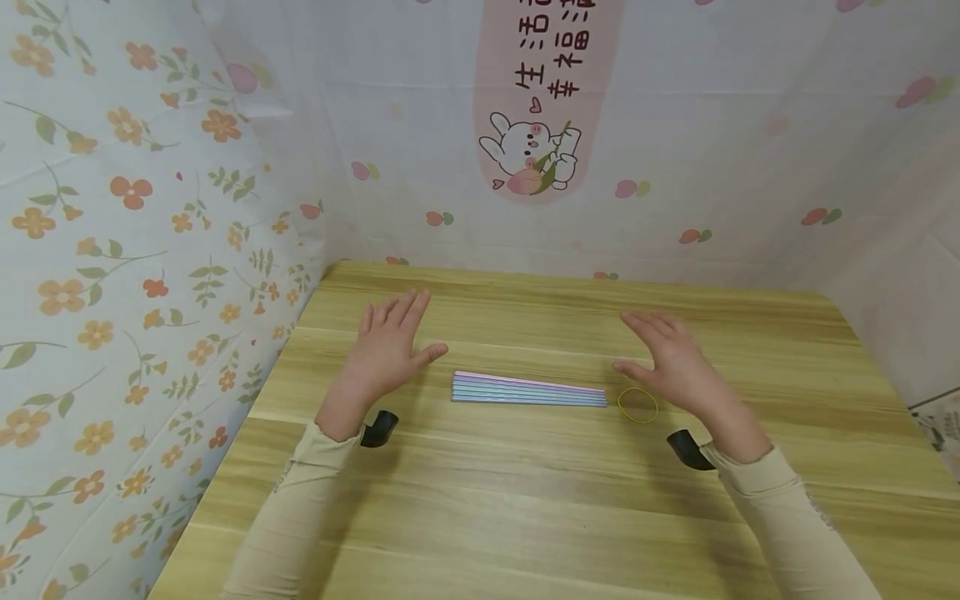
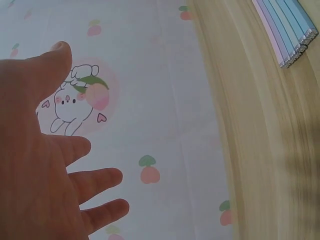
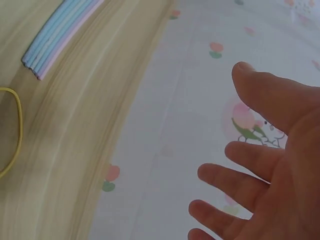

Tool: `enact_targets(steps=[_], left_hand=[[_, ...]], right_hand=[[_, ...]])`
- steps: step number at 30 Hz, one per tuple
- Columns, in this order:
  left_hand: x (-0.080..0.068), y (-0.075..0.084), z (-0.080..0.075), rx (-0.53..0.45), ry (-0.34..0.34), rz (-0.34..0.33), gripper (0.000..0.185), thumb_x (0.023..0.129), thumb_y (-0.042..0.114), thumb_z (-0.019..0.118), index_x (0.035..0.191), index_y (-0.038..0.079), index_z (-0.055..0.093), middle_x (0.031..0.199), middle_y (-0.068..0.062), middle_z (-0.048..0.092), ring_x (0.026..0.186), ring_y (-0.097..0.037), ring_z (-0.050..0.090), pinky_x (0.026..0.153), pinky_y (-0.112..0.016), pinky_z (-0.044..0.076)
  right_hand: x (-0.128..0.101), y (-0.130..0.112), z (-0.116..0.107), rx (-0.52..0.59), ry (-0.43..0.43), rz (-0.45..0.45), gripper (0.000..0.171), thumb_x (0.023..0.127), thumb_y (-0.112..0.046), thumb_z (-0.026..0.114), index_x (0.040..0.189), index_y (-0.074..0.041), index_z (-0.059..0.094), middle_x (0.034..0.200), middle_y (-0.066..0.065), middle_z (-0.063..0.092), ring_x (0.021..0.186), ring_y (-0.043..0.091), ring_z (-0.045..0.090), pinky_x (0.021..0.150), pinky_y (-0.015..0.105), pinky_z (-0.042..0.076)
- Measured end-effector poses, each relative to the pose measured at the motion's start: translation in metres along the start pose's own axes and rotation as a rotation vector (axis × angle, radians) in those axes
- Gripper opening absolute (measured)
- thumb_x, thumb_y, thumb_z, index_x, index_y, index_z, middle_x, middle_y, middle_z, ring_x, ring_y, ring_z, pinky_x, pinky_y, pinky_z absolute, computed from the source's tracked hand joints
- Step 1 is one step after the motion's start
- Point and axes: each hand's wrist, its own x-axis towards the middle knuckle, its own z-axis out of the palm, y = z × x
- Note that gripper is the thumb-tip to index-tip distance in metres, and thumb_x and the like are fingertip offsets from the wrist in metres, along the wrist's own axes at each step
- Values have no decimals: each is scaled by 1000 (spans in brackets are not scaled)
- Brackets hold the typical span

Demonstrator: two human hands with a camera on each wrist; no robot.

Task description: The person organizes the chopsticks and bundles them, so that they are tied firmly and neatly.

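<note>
I see my left hand (image 1: 386,350) and right hand (image 1: 671,362) spread, flanking the pencils (image 1: 528,389) and rubber band (image 1: 637,405) at mid-frame.

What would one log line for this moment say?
left hand: open, holds nothing | right hand: open, holds nothing | pastel sticks: lying side by side on table | yellow rubber band: beside their right end
</note>
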Motion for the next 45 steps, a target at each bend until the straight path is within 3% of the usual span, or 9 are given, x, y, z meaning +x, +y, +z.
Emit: enact_targets(steps=[9, 28, 45], left_hand=[[1, 1, 6, -19, -23, 7, 81, 93, 52, 51, 153, 12, 15, 157, -14, 21, 141, -40, 19, 112, -61, 6], [9, -4, 24, -42, -37, 45, 79, 93, 52, 50, 152, 9, 19, 155, -16, 26, 139, -40, 24, 113, -57, 11], [14, 5, 42, -50, -82, 73, 93, 83, 53, 65, 151, 5, 23, 153, -14, 31, 139, -38, 25, 115, -49, 13]], right_hand=[[-1, 2, 12, 23, 45, -56, 61, 82, -14, 74, 133, 5, 48, 130, 27, 54, 122, 47, 44, 101, 61, 30], [-1, 13, 34, 50, -16, -40, 56, 81, -10, 74, 130, 4, 52, 130, 25, 54, 122, 45, 45, 100, 59, 36], [1, 15, 60, 93, -48, -5, 50, 81, -6, 72, 127, 4, 55, 129, 25, 55, 123, 46, 46, 102, 57, 35]])
